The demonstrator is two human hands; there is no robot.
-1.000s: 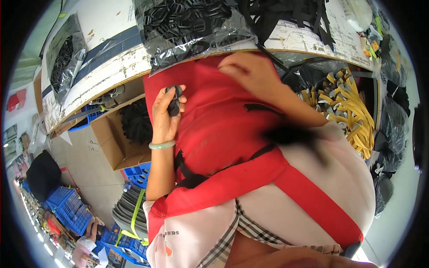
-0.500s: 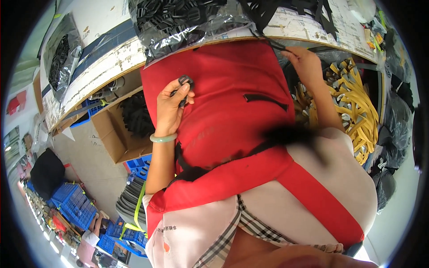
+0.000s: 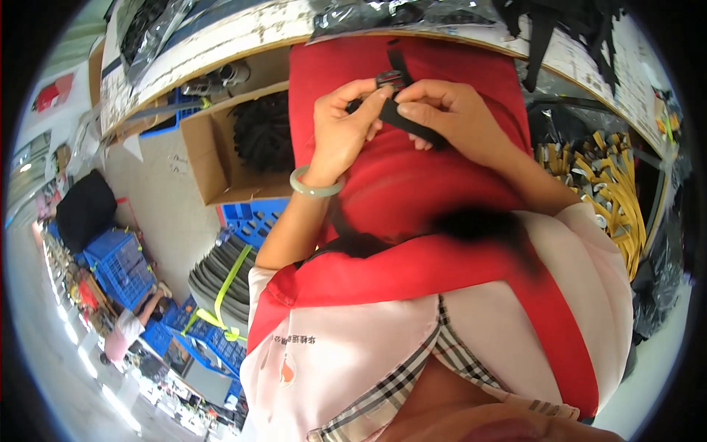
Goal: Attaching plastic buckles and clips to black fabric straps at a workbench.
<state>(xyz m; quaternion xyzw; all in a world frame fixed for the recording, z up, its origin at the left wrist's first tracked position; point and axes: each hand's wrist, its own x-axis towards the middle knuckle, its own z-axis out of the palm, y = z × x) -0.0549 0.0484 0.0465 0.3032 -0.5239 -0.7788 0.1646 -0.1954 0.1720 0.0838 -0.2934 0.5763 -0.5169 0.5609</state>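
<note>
A small black plastic buckle (image 3: 388, 78) is pinched between the thumb and fingers of my left hand (image 3: 340, 127), which has a pale green bangle at its wrist. Close beside it, my right hand (image 3: 462, 121) grips a black webbing strap (image 3: 398, 59) by thumb and fingertips. The strap meets the buckle; whether it is threaded through cannot be made out. One length of it rises past the buckle toward the table, and another passes under my right fingers. Both hands are over the red apron (image 3: 412, 188) covering my lap.
Ahead runs the worn white table edge (image 3: 272, 44), with a clear plastic bag (image 3: 361, 20) and black straps (image 3: 567, 37) on top. Left are a cardboard box (image 3: 202, 158) of black pieces, coiled dark webbing (image 3: 213, 276) and blue crates (image 3: 121, 265). Yellow straps (image 3: 615, 199) hang right. A person (image 3: 125, 335) works far left.
My right hand has come in from the table edge with the strap to meet my left. The left hand has moved up and right with the buckle. The view has shifted.
</note>
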